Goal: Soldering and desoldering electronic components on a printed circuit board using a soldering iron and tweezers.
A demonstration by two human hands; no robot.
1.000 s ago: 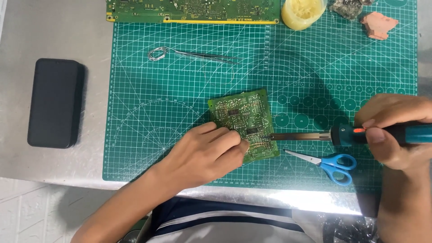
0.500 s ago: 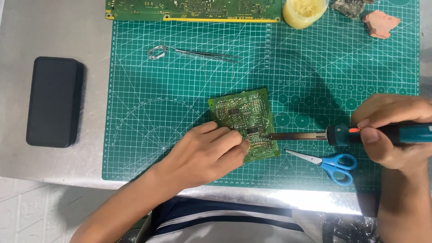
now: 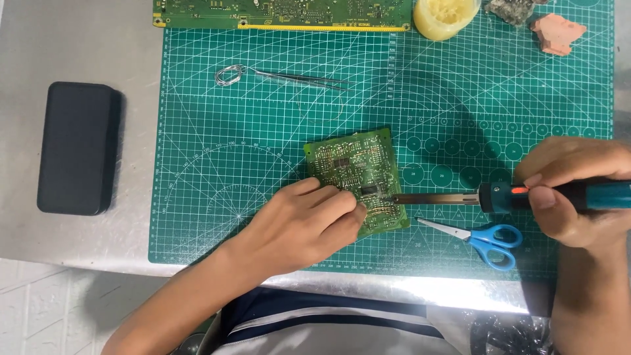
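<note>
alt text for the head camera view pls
The right hand holds a soldering iron with its tip on a small green circuit board, which the left hand steadies on a green cutting mat. Blue scissors lie just below the iron.

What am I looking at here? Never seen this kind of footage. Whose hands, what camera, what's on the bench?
There is no machine: a person works with bare hands, filmed by a camera worn on their head, looking down.

The left hand presses on a small green circuit board lying on a green cutting mat. The right hand grips a soldering iron, its tip at the board's right side.

Also on the mat: blue-handled scissors, tweezers beside a small wire coil, a long circuit board at the top edge, a yellowish tub and a pinkish chunk. A black case lies on the metal table to the left.
</note>
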